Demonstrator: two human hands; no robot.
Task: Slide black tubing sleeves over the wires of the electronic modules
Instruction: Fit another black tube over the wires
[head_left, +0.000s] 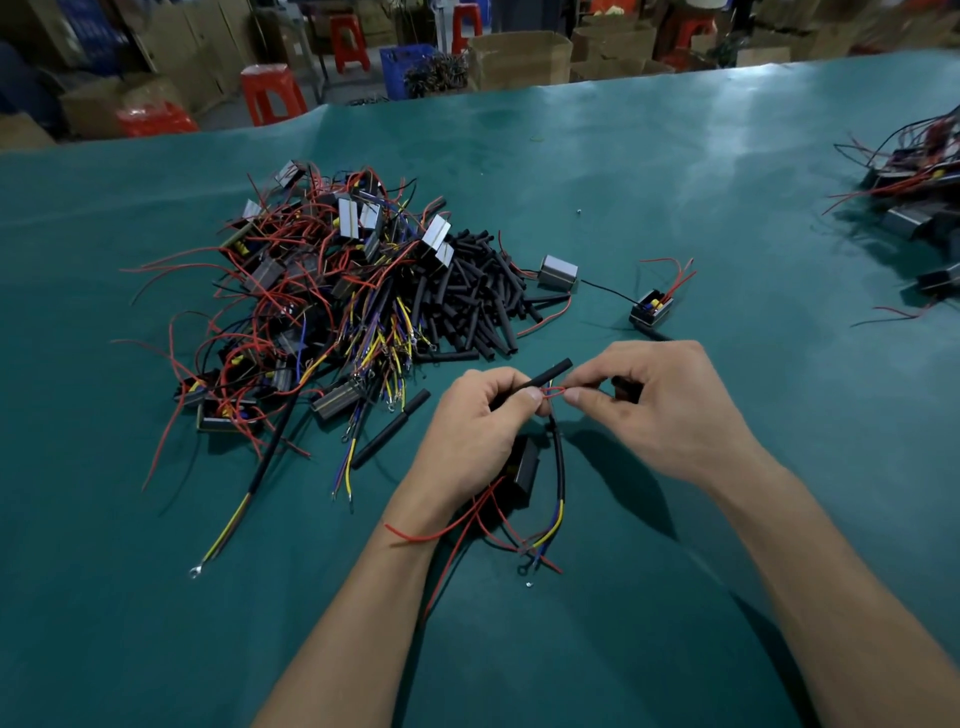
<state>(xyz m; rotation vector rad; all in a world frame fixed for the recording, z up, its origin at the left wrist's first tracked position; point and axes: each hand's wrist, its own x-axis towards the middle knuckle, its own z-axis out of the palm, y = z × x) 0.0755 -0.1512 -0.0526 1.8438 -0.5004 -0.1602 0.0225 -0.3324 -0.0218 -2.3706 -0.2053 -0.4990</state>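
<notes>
Left hand (470, 415) fingers pinching black sleeve (545, 376) above tabletop (675, 182) | right hand (660, 400) fingers pinching red wire (553, 391) at sleeve mouth | module (524, 467) under left hand | risk: thin wire buckling, missing opening

A teal worktop (623, 171) is filling the foreground. Beyond its far edge, red plastic stools (272, 93) are standing on the floor, a blue crate (402, 67) is sitting right of them, and cardboard boxes (519, 57) are crowding behind.
</notes>
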